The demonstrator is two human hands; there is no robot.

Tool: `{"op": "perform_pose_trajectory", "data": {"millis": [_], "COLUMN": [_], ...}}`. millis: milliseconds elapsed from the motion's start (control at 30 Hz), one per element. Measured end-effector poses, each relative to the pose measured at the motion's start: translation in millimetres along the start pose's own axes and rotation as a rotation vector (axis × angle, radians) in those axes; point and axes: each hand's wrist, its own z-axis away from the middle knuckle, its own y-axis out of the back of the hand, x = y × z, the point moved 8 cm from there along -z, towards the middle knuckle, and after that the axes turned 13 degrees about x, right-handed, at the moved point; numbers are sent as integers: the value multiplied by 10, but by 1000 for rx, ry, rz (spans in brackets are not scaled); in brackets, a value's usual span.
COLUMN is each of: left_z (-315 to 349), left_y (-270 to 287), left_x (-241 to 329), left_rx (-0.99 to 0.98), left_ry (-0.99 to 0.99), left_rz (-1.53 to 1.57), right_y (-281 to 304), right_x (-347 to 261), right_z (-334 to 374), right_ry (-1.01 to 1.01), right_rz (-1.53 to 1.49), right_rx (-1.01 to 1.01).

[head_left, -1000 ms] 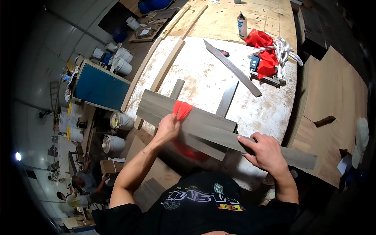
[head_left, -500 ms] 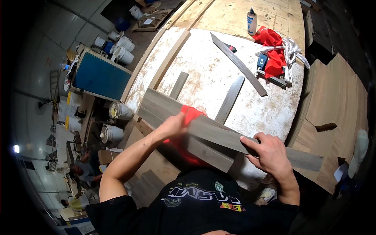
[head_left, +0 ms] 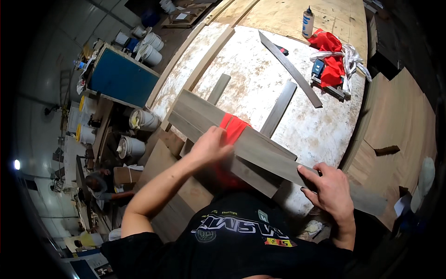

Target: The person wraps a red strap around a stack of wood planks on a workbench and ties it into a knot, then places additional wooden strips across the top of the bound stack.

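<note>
Several long grey wood planks (head_left: 267, 151) lie overlapped in front of me, slanting from upper left to lower right. A red cloth strip (head_left: 236, 128) crosses over their top face and also shows, blurred, below them. My left hand (head_left: 211, 146) is closed at the near side of the strip, fingers curled and partly smeared by motion. My right hand (head_left: 329, 188) grips the right part of the top plank, thumb on the near side and fingers over its face. Two short grey boards (head_left: 219, 88) (head_left: 278, 109) stick out beyond the planks on the white-stained worktable (head_left: 320, 132).
Farther back lie a thin grey strip (head_left: 292, 69), a black-and-red tool (head_left: 281, 49), a glue bottle (head_left: 308, 23), and a red cloth bundle (head_left: 332, 60) beside a blue-and-black tool (head_left: 319, 69). Stacked boards (head_left: 399, 121) stand right. Left are buckets (head_left: 131, 146) and a person (head_left: 95, 183).
My left hand has moved slightly right along the planks, and more of the red strip shows flat across their top. My right hand keeps its grip. The whole view has shifted a little.
</note>
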Motion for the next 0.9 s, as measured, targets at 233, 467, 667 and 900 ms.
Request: {"op": "perform_pose_trajectory", "data": {"millis": [233,467,667,900], "left_z": [59,86,-75,-51], "left_y": [-211,-141,-195,-284], "left_x": [-88,-117,-307,-130], "left_rx": [192,322,147,-161], "left_ry": [-57,-44,117,40], "left_rz": [-221,-44,34,32], "right_y": [6,-87,-141,-130], "right_x": [-107,-112,-65,5], "right_z": [203,257,256,246], "right_ry": [-15,13,12,-18], "right_rz": [71,48,28,17], "right_rx": [-2,23,21,15]}}
